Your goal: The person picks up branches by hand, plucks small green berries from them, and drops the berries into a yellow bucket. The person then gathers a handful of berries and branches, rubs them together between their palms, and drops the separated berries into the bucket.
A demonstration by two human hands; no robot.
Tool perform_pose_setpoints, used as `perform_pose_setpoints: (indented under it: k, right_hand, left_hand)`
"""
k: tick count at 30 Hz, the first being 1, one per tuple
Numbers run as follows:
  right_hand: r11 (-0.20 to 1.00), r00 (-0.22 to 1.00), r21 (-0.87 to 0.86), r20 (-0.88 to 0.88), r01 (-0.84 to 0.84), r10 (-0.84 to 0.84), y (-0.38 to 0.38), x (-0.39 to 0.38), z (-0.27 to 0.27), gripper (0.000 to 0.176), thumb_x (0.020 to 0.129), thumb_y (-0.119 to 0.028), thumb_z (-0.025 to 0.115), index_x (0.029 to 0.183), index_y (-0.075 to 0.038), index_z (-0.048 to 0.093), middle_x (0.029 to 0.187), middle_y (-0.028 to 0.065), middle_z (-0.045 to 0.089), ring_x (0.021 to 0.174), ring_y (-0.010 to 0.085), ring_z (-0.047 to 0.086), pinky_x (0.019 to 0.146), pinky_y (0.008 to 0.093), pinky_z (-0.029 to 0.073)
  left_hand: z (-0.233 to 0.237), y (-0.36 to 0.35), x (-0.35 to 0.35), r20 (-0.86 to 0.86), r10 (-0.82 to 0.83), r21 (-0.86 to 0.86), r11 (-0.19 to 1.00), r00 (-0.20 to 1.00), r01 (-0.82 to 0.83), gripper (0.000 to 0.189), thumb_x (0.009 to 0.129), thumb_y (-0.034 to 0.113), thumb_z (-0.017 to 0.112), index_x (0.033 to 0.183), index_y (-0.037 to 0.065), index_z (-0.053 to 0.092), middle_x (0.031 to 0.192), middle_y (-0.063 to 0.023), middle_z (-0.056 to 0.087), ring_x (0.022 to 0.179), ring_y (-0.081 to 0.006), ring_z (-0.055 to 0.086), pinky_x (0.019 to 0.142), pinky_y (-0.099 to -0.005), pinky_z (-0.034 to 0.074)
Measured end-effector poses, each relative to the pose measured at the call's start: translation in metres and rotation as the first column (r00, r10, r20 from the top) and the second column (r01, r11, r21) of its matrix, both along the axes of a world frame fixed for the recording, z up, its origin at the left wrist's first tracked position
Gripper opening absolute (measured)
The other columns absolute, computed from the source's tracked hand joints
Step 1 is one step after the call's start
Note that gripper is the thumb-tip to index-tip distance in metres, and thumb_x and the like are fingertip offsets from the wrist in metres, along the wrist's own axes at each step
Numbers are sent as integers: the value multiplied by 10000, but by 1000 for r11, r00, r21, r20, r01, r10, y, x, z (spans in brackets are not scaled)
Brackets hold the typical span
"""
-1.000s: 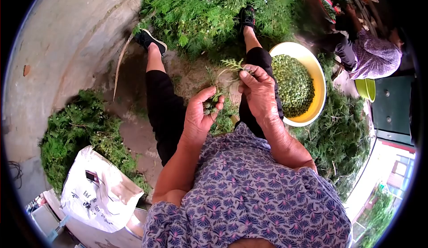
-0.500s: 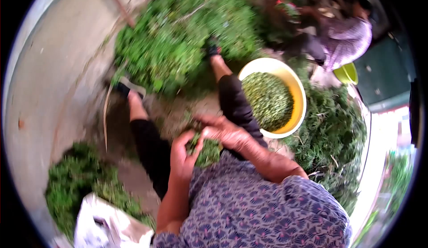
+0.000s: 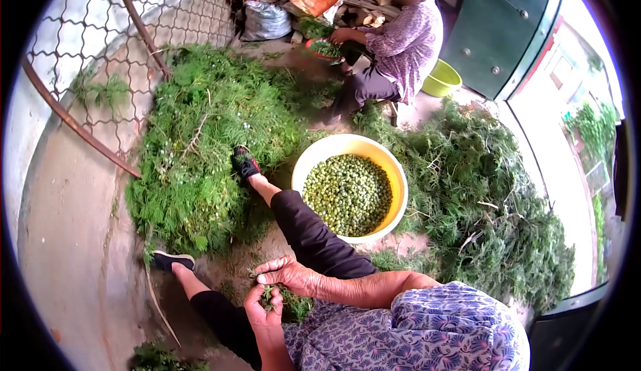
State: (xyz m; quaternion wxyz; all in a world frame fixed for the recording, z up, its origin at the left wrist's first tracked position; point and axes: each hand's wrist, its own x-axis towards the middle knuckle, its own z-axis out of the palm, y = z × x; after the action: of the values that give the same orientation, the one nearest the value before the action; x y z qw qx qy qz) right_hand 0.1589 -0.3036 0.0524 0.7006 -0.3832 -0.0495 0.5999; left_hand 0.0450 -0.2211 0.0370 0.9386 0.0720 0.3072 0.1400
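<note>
Below the yellow tub, my left hand [image 3: 262, 306] is curled around a small green sprig [image 3: 268, 296]. My right hand [image 3: 288, 275] is just above it, thumb and fingers pinched at a bit of greenery by their tips. The two hands nearly touch, over the gap between my legs. A round yellow tub [image 3: 398, 191], largely filled with small green berries [image 3: 347, 194], stands beside my right leg. More greenery [image 3: 296, 306] shows behind my hands, near my lap.
Cut green branches lie in a large heap [image 3: 214, 137] ahead and another [image 3: 481, 204] on the right. A seated co-worker [image 3: 407, 44] has hands over a red bowl [image 3: 324, 49], near a lime-green basin [image 3: 442, 79]. Wire mesh [image 3: 87, 24] stands at upper left.
The view has shifted and sharpened, so the tub and the co-worker appear further left. My hands stay close together, with the right fingers now closed more at the tips.
</note>
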Motion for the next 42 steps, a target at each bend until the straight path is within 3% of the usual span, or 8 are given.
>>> perform_pose_setpoints:
  k: [12, 13, 14, 16, 18, 24, 33, 42]
  right_hand:
    - [959, 881, -75, 420, 274, -219, 0, -7, 38, 109, 835, -79, 605, 892, 3, 650, 693, 20, 611, 419, 54, 489, 381, 200, 429]
    - [957, 877, -74, 424, 282, -226, 1, -8, 41, 106, 843, -73, 591, 889, 6, 645, 686, 22, 608, 421, 53, 495, 378, 201, 428]
    - [960, 887, -79, 409, 269, -215, 4, -16, 40, 105, 851, -67, 577, 887, 10, 639, 680, 23, 605, 424, 53, 500, 375, 202, 427]
    - [955, 892, -56, 376, 291, -250, 11, -19, 40, 108, 859, -68, 563, 861, 20, 626, 673, 25, 600, 414, 59, 495, 362, 206, 420]
    - [949, 849, -14, 451, 315, -275, 17, -22, 32, 105, 853, -68, 571, 831, 24, 616, 654, 26, 591, 395, 70, 483, 351, 210, 411]
    - [989, 980, 87, 152, 118, -130, 22, -16, 10, 91, 813, -52, 612, 895, -13, 616, 753, 53, 621, 555, 119, 567, 373, 252, 476]
    - [943, 701, -40, 658, -330, 273, 19, 7, 23, 228, 892, -95, 519, 1082, 14, 584, 949, 83, 614, 854, 124, 571, 723, 256, 500]
    - [965, 495, -77, 847, -251, 196, 23, 8, 11, 171, 875, -74, 544, 1015, 4, 605, 843, 45, 609, 787, 81, 552, 702, 225, 461]
  left_hand:
    - [21, -19, 20, -135, 118, -32, 992, 984, -123, 92, 793, 115, 558, 876, 75, 550, 763, -26, 552, 575, -105, 497, 432, -186, 399]
    - [22, -34, 20, -111, 243, 623, 772, 964, -123, 121, 788, 128, 578, 892, 67, 561, 761, -19, 546, 598, -104, 494, 467, -199, 397]
    - [21, -40, 12, -50, 331, 982, 188, 942, -14, 151, 783, 140, 597, 909, 60, 573, 760, -11, 540, 620, -102, 491, 501, -211, 396]
    - [16, -25, 6, -160, 144, 817, 575, 977, 49, 165, 768, 129, 619, 919, 70, 587, 795, 4, 541, 631, -88, 477, 506, -220, 377]
    - [13, -12, 12, -163, 218, 104, 974, 962, -203, 124, 760, 94, 616, 879, 78, 586, 797, -8, 548, 610, -95, 480, 481, -225, 358]
    - [14, -7, 1, -77, 217, 215, 957, 973, -196, 80, 760, 48, 589, 835, 26, 576, 723, -45, 562, 577, -146, 516, 467, -243, 397]
    - [27, -4, -9, -130, 191, 354, 925, 973, -135, 126, 745, 7, 569, 870, -13, 569, 741, -77, 565, 527, -175, 531, 422, -272, 409]
    - [6, 2, -12, 20, 86, 74, 993, 996, -87, 147, 797, 48, 599, 926, 0, 546, 780, -63, 543, 624, -175, 550, 417, -206, 404]
